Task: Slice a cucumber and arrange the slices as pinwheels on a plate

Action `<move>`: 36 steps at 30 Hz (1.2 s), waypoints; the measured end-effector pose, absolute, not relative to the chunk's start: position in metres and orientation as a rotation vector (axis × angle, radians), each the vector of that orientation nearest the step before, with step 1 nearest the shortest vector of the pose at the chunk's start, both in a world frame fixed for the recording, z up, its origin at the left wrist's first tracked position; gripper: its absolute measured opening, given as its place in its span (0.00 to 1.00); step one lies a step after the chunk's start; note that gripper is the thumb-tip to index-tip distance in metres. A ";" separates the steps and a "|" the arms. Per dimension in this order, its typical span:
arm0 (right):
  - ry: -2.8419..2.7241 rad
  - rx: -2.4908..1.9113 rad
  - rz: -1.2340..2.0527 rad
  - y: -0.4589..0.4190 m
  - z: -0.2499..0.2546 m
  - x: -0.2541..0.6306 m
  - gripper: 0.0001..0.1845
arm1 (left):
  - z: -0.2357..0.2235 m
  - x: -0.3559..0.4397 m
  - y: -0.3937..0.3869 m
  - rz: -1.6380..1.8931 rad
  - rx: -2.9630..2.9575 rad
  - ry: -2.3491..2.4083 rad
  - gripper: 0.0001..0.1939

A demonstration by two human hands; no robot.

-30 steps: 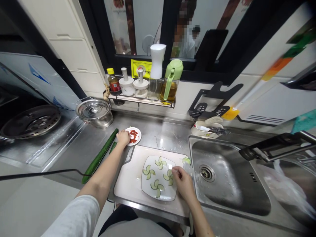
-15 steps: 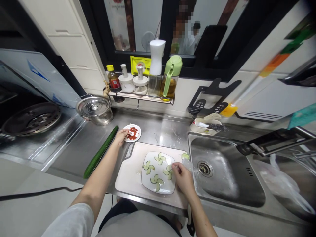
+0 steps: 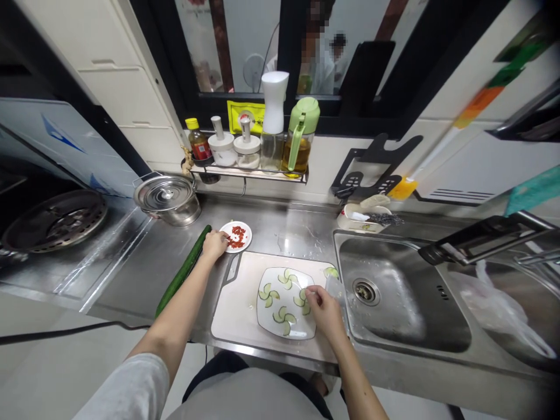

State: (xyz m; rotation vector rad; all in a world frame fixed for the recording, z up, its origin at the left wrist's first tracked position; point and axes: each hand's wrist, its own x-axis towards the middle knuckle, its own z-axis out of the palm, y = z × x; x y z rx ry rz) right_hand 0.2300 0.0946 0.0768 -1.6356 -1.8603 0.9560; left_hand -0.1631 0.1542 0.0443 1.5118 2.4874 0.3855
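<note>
My left hand (image 3: 215, 245) reaches to the small white dish (image 3: 248, 240) of red bits (image 3: 237, 235). Its fingers are closed at the dish's left side; whatever they pinch is hidden. A whole cucumber (image 3: 184, 278) lies beside that hand, partly behind my forearm. On a pale cutting board (image 3: 234, 318) rests a squarish white plate (image 3: 265, 321) with several pinwheels of cucumber slices (image 3: 284, 317). My right hand (image 3: 325, 309) is over the plate's right edge, thumb and finger pinched together by the rightmost pinwheel (image 3: 301, 300). What is between those fingertips is too small to make out.
More cucumber slices (image 3: 331, 272) lie at the board's far right corner. The sink (image 3: 394, 291) is to the right. A lidded steel pot (image 3: 168, 198) stands back left, and a shelf (image 3: 262, 172) of seasonings and an oil jug (image 3: 301, 140) hangs on the wall.
The view has shifted slightly. My left hand has turned a little, with its fingers still at the dish of red bits. My right hand has stayed by the plate's right edge.
</note>
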 end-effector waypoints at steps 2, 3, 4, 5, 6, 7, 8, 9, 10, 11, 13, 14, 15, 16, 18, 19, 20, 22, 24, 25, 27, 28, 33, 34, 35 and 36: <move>-1.856 -1.640 0.959 0.092 0.075 0.229 0.23 | 0.044 -0.163 0.158 0.323 1.638 2.444 0.14; -1.854 -1.642 0.958 0.091 0.074 0.228 0.23 | 0.043 -0.163 0.160 0.306 1.700 2.402 0.13; -1.851 -1.644 0.955 0.091 0.072 0.228 0.23 | 0.043 -0.163 0.161 0.295 1.755 2.356 0.13; -1.851 -1.647 0.952 0.090 0.071 0.227 0.24 | 0.042 -0.163 0.163 0.286 1.802 2.314 0.13; -1.853 -1.649 0.949 0.090 0.070 0.227 0.24 | 0.041 -0.162 0.165 0.278 1.835 2.280 0.12; -1.858 -1.650 0.948 0.090 0.069 0.228 0.24 | 0.040 -0.162 0.166 0.272 1.853 2.256 0.12; -1.864 -1.649 0.947 0.090 0.069 0.228 0.24 | 0.039 -0.162 0.168 0.271 1.856 2.244 0.12; -1.872 -1.646 0.945 0.090 0.069 0.229 0.24 | 0.038 -0.162 0.169 0.278 1.844 2.242 0.11; -1.880 -1.643 0.944 0.091 0.069 0.230 0.24 | 0.037 -0.162 0.170 0.297 1.819 2.245 0.10; -1.886 -1.641 0.942 0.092 0.070 0.231 0.24 | 0.036 -0.162 0.171 0.335 1.780 2.249 0.08; -1.895 -1.638 0.941 0.093 0.071 0.232 0.24 | 0.034 -0.161 0.171 0.490 1.652 2.246 0.06; -1.900 -1.637 0.942 0.094 0.072 0.232 0.24 | 0.033 -0.161 0.171 0.618 1.539 2.222 0.05; -1.904 -1.637 0.941 0.094 0.073 0.232 0.24 | 0.032 -0.160 0.170 0.761 1.403 2.178 0.04; -1.909 -1.637 0.938 0.095 0.073 0.231 0.24 | 0.031 -0.159 0.168 0.892 1.262 2.120 0.05; -1.918 -1.639 0.928 0.095 0.074 0.228 0.23 | 0.029 -0.156 0.165 1.070 1.036 2.006 0.08; -1.921 -1.638 0.925 0.096 0.075 0.226 0.23 | 0.029 -0.155 0.164 1.113 0.967 1.968 0.09; -1.926 -1.634 0.927 0.097 0.076 0.223 0.22 | 0.029 -0.153 0.162 1.135 0.927 1.944 0.11; -1.937 -1.614 0.935 0.099 0.080 0.218 0.22 | 0.030 -0.151 0.158 1.159 0.859 1.905 0.12; -1.947 -1.589 0.943 0.101 0.083 0.212 0.22 | 0.031 -0.150 0.155 1.177 0.782 1.860 0.13; -1.950 -1.579 0.945 0.102 0.085 0.209 0.21 | 0.032 -0.150 0.153 1.182 0.749 1.842 0.13; -1.951 -1.563 0.947 0.103 0.088 0.205 0.21 | 0.034 -0.150 0.150 1.191 0.697 1.822 0.13; -1.953 -1.554 0.951 0.103 0.088 0.203 0.21 | 0.035 -0.150 0.149 1.195 0.678 1.820 0.14; -1.955 -1.530 0.975 0.098 0.088 0.198 0.20 | 0.041 -0.147 0.145 1.211 0.646 1.844 0.17; -1.957 -1.526 0.974 0.099 0.089 0.197 0.20 | 0.043 -0.147 0.144 1.218 0.647 1.855 0.18; -1.962 -1.519 0.970 0.099 0.091 0.195 0.20 | 0.045 -0.146 0.144 1.224 0.663 1.881 0.17; -1.970 -1.508 0.964 0.100 0.093 0.194 0.20 | 0.047 -0.144 0.144 1.224 0.705 1.930 0.16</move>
